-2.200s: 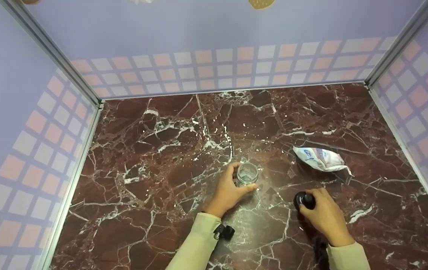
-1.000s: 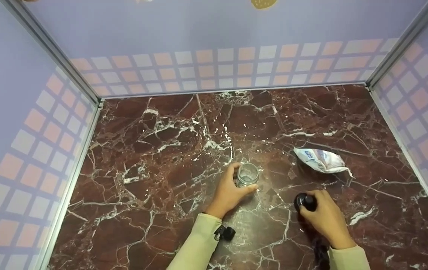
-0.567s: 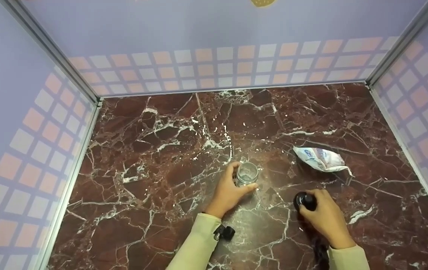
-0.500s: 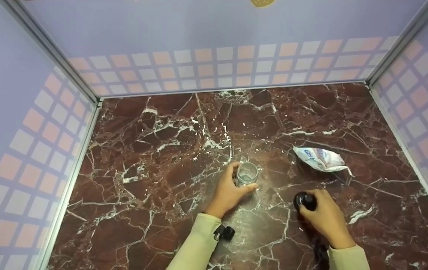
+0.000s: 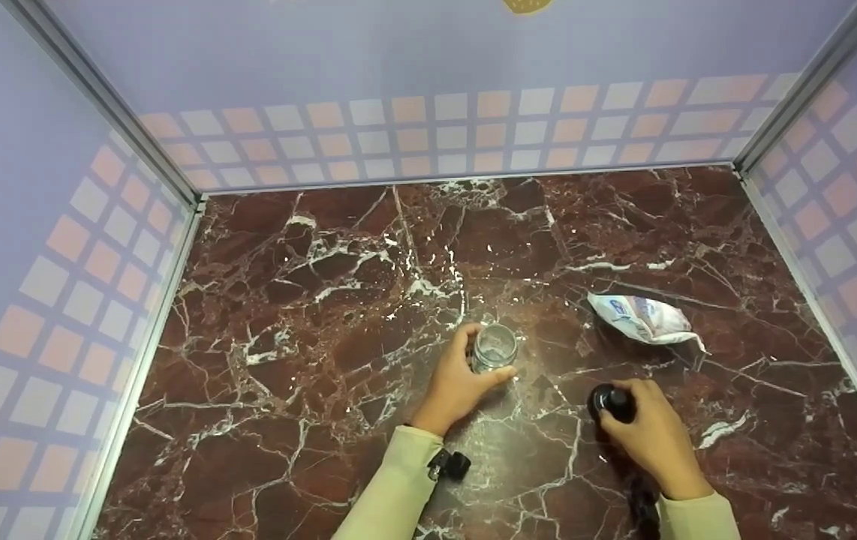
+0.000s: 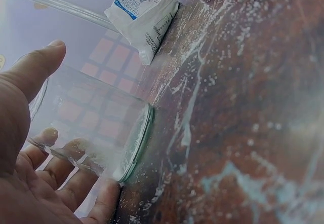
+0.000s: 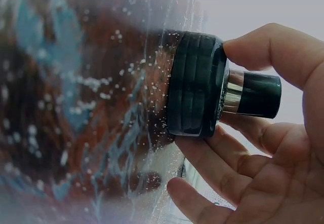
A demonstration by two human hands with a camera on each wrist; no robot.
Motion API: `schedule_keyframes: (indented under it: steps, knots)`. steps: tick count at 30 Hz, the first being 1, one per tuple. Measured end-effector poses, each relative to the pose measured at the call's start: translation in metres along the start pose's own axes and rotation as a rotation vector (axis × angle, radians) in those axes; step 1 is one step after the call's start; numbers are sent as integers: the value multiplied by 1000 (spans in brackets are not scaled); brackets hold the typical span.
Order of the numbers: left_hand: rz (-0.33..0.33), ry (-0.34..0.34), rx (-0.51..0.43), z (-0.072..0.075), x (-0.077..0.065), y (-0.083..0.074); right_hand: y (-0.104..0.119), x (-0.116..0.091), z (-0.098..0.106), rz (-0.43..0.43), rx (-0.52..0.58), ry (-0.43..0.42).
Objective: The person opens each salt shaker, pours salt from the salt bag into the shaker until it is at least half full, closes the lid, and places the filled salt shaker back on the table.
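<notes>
My left hand (image 5: pixel 457 386) holds a small clear glass jar (image 5: pixel 495 349) standing upright on the marble-patterned table, its mouth uncovered. In the left wrist view, thumb and fingers (image 6: pixel 76 148) lie around the jar (image 6: pixel 101 117), and white grains show near its base. Off to the right, my right hand (image 5: pixel 654 431) grips a black lid with a knob (image 5: pixel 611 403), low at the table. Seen from the right wrist, the lid (image 7: pixel 197 84) is wide and ribbed, with a narrower black knob ringed in silver; the thumb touches its edge from one side, the fingers from the other.
A crumpled white packet (image 5: pixel 642 319) with blue print lies behind the right hand. White grains are scattered over the dark red table (image 5: pixel 368 465), thickest beyond the jar. Tiled-pattern lilac walls (image 5: pixel 428 60) enclose the back and both sides.
</notes>
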State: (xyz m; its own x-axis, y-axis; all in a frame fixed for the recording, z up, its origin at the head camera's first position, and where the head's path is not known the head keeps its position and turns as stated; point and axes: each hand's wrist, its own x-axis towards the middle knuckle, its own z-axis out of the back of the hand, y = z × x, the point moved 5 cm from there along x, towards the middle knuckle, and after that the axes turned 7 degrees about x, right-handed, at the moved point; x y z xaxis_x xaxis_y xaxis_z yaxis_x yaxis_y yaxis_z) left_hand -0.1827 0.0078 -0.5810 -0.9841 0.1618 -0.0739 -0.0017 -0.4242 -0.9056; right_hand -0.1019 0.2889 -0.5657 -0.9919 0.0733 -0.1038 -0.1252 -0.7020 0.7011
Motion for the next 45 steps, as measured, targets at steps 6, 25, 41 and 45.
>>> schedule_keyframes:
  steps: [6, 25, 41, 45]
  knots:
    - [-4, 3, 9, -2, -1, -1, -2, -6, 8, 63, 24, -134]
    - [-8, -10, 31, 1, -2, 1, 3, 24, 64, 359, 29, -535]
    - [2, -9, 15, 1, -1, 0, 1, 52, 56, 329, -55, -520]
    - [-2, -9, 9, 1, -1, 0, 2, 55, 57, 313, -81, -543]
